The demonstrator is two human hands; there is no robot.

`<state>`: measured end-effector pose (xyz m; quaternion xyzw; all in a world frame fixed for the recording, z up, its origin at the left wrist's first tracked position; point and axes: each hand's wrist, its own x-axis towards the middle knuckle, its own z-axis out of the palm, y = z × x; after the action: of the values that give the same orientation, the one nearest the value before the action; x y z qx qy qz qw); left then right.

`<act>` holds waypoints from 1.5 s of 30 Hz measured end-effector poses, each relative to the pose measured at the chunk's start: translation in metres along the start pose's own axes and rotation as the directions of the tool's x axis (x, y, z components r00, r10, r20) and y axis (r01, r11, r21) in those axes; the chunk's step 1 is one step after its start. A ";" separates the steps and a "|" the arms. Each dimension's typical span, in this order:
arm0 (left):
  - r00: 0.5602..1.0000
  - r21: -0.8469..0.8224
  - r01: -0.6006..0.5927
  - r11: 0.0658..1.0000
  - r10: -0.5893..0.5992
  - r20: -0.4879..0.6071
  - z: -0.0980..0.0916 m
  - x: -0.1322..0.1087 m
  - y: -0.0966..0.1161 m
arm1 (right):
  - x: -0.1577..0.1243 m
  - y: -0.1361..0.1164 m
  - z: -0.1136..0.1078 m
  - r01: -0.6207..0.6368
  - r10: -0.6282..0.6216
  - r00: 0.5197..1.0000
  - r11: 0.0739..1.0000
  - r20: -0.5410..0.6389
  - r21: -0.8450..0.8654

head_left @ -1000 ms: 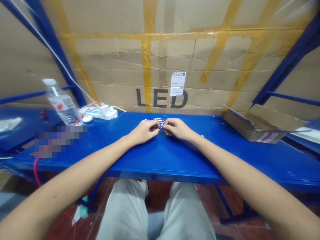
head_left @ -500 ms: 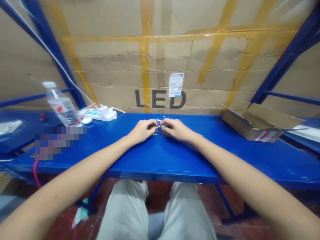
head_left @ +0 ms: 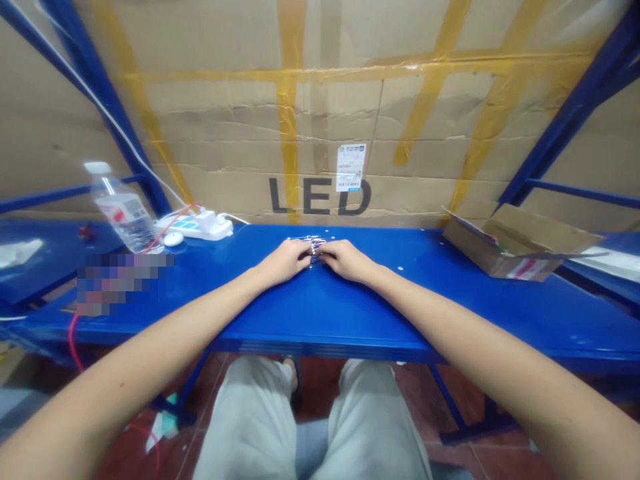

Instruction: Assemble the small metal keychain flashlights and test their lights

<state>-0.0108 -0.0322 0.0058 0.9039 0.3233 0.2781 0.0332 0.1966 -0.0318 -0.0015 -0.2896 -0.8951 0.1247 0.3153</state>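
Observation:
My left hand (head_left: 286, 261) and my right hand (head_left: 345, 259) rest close together on the blue metal table (head_left: 320, 313), fingertips meeting. Both are curled in a pinch around a small cluster of tiny shiny coloured parts (head_left: 313, 244) that lies between and just behind the fingers. The parts are too small to name. A few small white specks (head_left: 400, 269) lie on the table to the right of my right hand.
A water bottle (head_left: 123, 210) stands at the left, beside a white power strip (head_left: 200, 225) with a red wire. An open cardboard box (head_left: 520, 248) sits at the right. A large taped carton marked LED (head_left: 320, 133) forms the back wall between blue frame struts.
My hands have drawn slightly closer together over the small parts. The view has shifted a little; nothing else on the table has moved.

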 end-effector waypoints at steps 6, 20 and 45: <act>1.000 0.009 0.016 1.000 -0.016 0.009 0.001 -0.001 0.000 | 0.000 0.000 0.002 -0.008 0.010 1.000 0.998 0.026 -0.068; 0.992 -0.095 0.082 0.992 -0.091 -0.092 -0.004 -0.001 -0.004 | 0.000 -0.005 -0.003 -0.128 0.145 0.988 0.958 0.047 -0.258; 0.991 0.014 -0.012 1.000 0.010 0.132 0.004 0.012 0.004 | -0.010 0.004 -0.045 -0.398 0.442 0.871 0.891 0.214 -0.220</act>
<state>0.0009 -0.0275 0.0094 0.9222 0.3176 0.2155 0.0463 0.2330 -0.0324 0.0267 -0.4846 -0.8509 0.1509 0.1354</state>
